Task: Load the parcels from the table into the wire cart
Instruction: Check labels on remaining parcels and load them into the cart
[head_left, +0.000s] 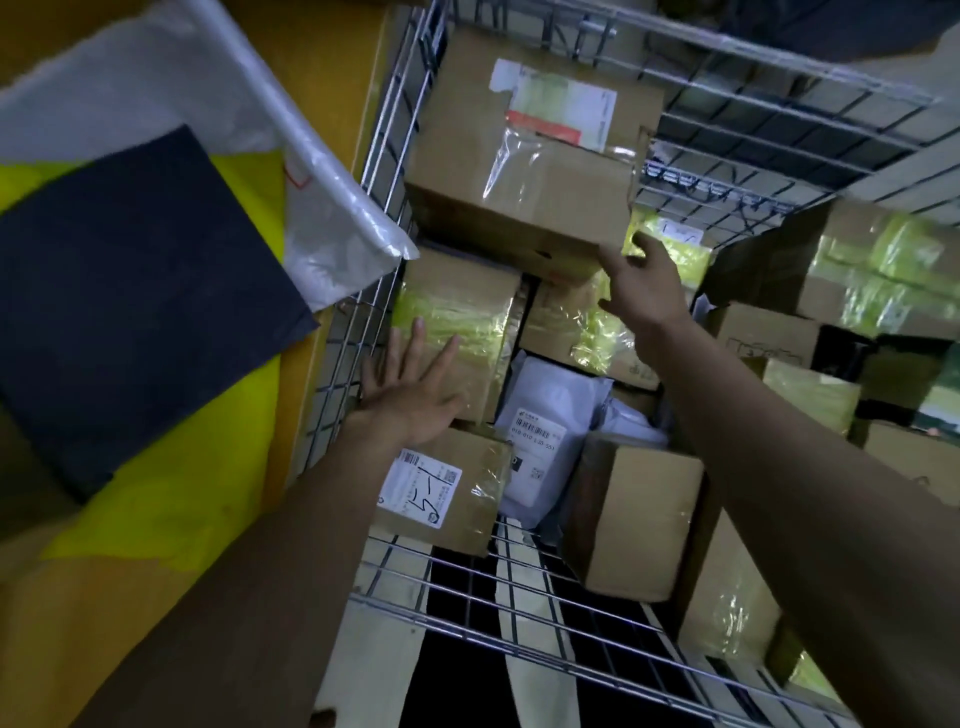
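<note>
I look down into the wire cart (384, 156), which holds several parcels. A large brown carton (524, 171) with a white label and clear tape sits on top at the back. My right hand (641, 286) touches its near right corner with loosely spread fingers. My left hand (410, 387) lies flat, fingers straight, on a brown box with yellow tape (457, 306) against the cart's left wall. Below it sits a small labelled box (441, 491), then a white poly bag (550, 441) and a plain brown box (634, 519).
On the yellow table (322, 67) at left lie a dark flat parcel (130, 301), a yellow-green bag (171, 493) and a white plastic mailer (332, 208) that overhangs the cart's rim. More taped cartons (852, 265) are stacked on the right. The cart's near wire floor (519, 613) is bare.
</note>
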